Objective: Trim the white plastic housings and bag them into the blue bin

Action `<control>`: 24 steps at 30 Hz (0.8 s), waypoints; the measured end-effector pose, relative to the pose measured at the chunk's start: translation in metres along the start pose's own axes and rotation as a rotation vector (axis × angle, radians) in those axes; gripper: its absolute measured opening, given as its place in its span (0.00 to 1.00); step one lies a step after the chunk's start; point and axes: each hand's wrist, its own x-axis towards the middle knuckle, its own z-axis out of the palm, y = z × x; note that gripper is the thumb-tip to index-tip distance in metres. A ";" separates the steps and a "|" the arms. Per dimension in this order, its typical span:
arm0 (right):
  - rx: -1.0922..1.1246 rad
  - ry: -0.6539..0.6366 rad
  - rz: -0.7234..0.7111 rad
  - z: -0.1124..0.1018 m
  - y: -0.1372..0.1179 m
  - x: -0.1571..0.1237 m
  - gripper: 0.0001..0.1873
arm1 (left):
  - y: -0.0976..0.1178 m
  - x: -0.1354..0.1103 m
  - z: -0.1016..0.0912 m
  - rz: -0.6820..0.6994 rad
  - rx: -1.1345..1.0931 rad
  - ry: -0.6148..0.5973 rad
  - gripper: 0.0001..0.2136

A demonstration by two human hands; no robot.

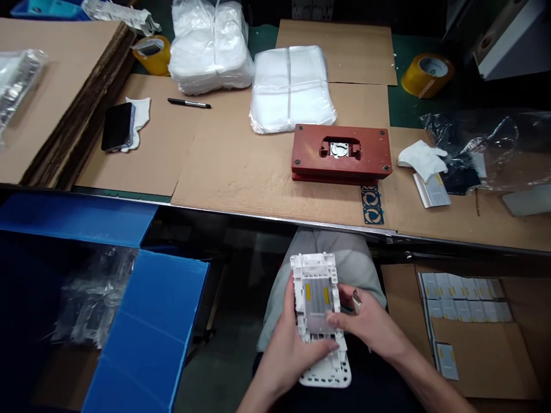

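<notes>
Workbench (241, 166), white housing (301, 310), long axis toward bench

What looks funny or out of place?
Nothing looks spilled. One gray panel with a yellow mark lies alone in the cardboard box at lower right, apart from the two neat rows of panels, so it looks left out.

The casing (300, 310) is matt plastic, the block (310, 150) smooth, the cardboard (232, 155) matt, the tape (414, 82) glossy, the plastic film (501, 143) shiny and crinkled.
</notes>
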 end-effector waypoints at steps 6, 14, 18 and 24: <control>-0.143 0.010 0.084 0.006 0.015 -0.026 0.28 | -0.023 -0.021 0.012 -0.015 0.347 0.150 0.56; -0.236 0.017 -0.010 0.007 0.026 -0.030 0.28 | -0.026 -0.017 0.005 -0.071 0.390 0.026 0.57; -0.307 0.062 -0.089 0.007 0.036 -0.030 0.27 | -0.027 -0.013 0.003 -0.056 0.463 -0.022 0.58; -0.300 0.017 -0.084 0.004 0.030 -0.027 0.27 | -0.019 -0.014 0.007 -0.061 0.399 -0.032 0.57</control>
